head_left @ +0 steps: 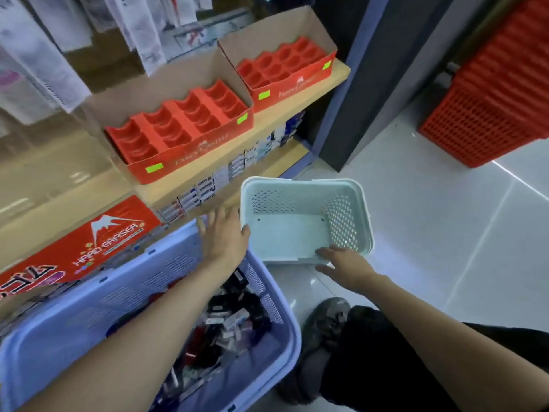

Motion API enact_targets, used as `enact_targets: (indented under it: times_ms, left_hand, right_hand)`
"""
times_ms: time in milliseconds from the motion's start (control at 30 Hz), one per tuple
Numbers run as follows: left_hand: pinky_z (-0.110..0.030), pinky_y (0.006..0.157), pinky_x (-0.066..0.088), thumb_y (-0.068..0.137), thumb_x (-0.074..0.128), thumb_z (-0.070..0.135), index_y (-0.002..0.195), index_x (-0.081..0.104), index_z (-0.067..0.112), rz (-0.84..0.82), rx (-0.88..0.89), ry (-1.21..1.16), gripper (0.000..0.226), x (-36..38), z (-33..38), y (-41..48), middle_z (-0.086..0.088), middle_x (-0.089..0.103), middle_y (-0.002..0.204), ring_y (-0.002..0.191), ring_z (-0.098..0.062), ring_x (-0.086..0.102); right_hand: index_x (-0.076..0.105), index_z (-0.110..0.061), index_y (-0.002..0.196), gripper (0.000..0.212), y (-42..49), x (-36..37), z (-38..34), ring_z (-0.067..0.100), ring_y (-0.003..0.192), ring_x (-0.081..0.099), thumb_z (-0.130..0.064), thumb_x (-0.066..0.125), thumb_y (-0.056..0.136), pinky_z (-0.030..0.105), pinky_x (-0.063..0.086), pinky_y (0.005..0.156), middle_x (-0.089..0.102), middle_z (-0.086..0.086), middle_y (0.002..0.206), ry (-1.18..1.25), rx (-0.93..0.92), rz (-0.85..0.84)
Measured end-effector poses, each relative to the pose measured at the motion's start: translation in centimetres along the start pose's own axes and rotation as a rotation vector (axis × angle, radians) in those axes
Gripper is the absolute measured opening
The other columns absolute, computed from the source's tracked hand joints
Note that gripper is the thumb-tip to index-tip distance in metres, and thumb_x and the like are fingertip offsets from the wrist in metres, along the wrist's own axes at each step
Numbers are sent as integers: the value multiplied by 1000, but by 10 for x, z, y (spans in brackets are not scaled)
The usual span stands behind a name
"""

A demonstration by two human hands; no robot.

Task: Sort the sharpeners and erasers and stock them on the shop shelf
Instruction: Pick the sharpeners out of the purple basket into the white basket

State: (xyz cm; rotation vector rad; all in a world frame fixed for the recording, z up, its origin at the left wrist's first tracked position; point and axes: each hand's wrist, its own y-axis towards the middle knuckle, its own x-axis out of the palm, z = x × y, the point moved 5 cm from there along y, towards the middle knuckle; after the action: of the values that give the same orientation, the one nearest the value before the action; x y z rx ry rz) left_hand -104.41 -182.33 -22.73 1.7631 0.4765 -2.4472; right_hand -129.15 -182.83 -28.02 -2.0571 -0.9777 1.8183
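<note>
A large lavender basket point(276, 295) on the floor holds a jumbled heap of small sharpeners and erasers point(228, 319). Beside it to the right sits an empty pale green basket point(300, 185). My left hand point(225, 236) reaches over the lavender basket, fingers straight, its thumb at the green basket's left rim. At the green basket's near rim lies my right hand point(341, 263), open, fingers touching the edge. On the wooden shelf point(285, 114) stand two empty red display trays, one at left point(178, 126) and one at right point(285, 66).
A red "Hard Eraser" box point(110, 236) lies on the lower counter at left. Small boxed goods point(225, 173) fill the shelf under the trays. A stack of red crates point(490, 93) stands at the right wall. My knee and shoe point(326, 319) are beside the lavender basket on the tiled floor.
</note>
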Motion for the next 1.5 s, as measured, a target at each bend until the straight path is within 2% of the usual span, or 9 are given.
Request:
enact_targets:
  times_ms: [133, 400, 567, 767, 933, 1067, 1200, 1300, 1500]
  left_hand:
    - [-51, 115, 4, 97, 42, 42, 143, 31, 9, 63, -60, -69, 58, 14, -7, -10, -14, 19, 154, 144, -27, 9]
    - [-52, 117, 0, 84, 25, 66, 151, -7, 17, -114, -116, -196, 89, 34, -20, -43, 1, -20, 157, 147, -20, -2]
    - [-51, 117, 10, 91, 36, 57, 152, 3, 25, -183, -37, -260, 76, 17, -36, -40, 3, -7, 159, 146, -23, 7]
    - [-33, 98, 37, 92, 59, 13, 127, 53, 0, -147, -177, -473, 38, 9, -131, -109, -17, 53, 130, 120, -29, 50]
    - [-30, 89, 40, 85, 65, 5, 122, 54, -5, -183, -494, -686, 39, 49, -207, -172, -18, 57, 117, 106, -30, 54]
    - [-42, 100, 44, 72, 79, 32, 128, 51, 6, -348, -528, -691, 67, 93, -229, -193, -20, 53, 124, 113, -34, 54]
    - [-29, 104, 33, 76, 76, 28, 138, 41, 9, -419, -447, -636, 73, 119, -212, -202, -13, 37, 139, 128, -27, 40]
    - [-33, 101, 38, 78, 72, 43, 141, 36, 12, -423, -348, -497, 79, 133, -190, -197, -6, 36, 140, 128, -24, 39]
    - [-44, 95, 44, 77, 67, 54, 143, 29, 24, -375, -388, -420, 81, 157, -154, -181, -6, 32, 144, 130, -30, 34]
  right_hand:
    - [57, -16, 111, 25, 4, 3, -11, 29, 96, 62, -30, 40, 100, 33, 46, 68, 63, 6, 105, -206, -60, 252]
    - [55, -15, 82, 29, 2, 26, -64, 27, 89, 59, -36, 42, 97, 28, 29, 56, 63, 4, 90, 41, -52, 191]
    - [64, -13, 113, 30, -5, 21, -71, 27, 105, 59, -32, 45, 98, 31, 44, 80, 66, 6, 115, 453, -43, 68]
    - [63, -9, 111, 22, -50, -39, -129, 18, 86, 60, -17, 51, 95, 31, 47, 76, 66, 5, 107, 633, -307, 485]
    - [55, -8, 122, 32, -20, 35, -195, 31, 104, 58, -18, 58, 91, 38, 45, 88, 61, 16, 114, 362, -401, -19]
    - [19, -25, 149, 80, 13, 109, -197, 36, 136, 27, -37, 66, 85, 41, 31, 108, 19, 11, 152, 161, -264, -357]
    - [1, -34, 149, 100, 31, 148, -196, 34, 143, 1, -56, 67, 77, 51, 14, 115, -3, 2, 158, -164, -318, -389]
    - [12, -36, 148, 80, 43, 154, -197, 36, 141, 8, -61, 53, 84, 51, 14, 114, 6, 2, 158, -247, -340, -335]
    - [22, -31, 146, 55, 59, 148, -180, 40, 130, 32, -25, 42, 95, 48, 29, 108, 21, -4, 154, -134, -279, -257]
